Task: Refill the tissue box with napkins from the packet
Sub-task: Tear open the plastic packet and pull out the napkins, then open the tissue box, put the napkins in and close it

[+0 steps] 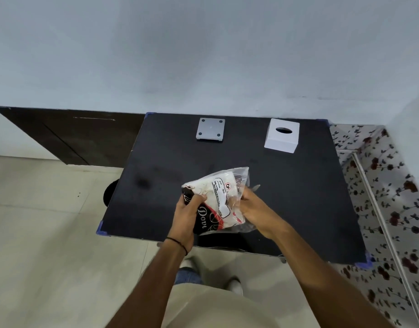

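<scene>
A clear plastic napkin packet [221, 195] with red, black and white print is held above the near part of the black table [298, 197]. My left hand [188, 215] grips its lower left end. My right hand [251, 207] grips its right side, fingers pressed into the plastic. White napkins show inside the packet. The white tissue box [282, 138], with a dark oval slot on top, stands upright at the table's far right, well apart from both hands.
A grey square plate [210, 129] with four dark corner dots lies at the table's far middle. A floral-patterned surface [388, 197] borders the table on the right. A dark cabinet [69, 133] stands at left, and a wall rises behind.
</scene>
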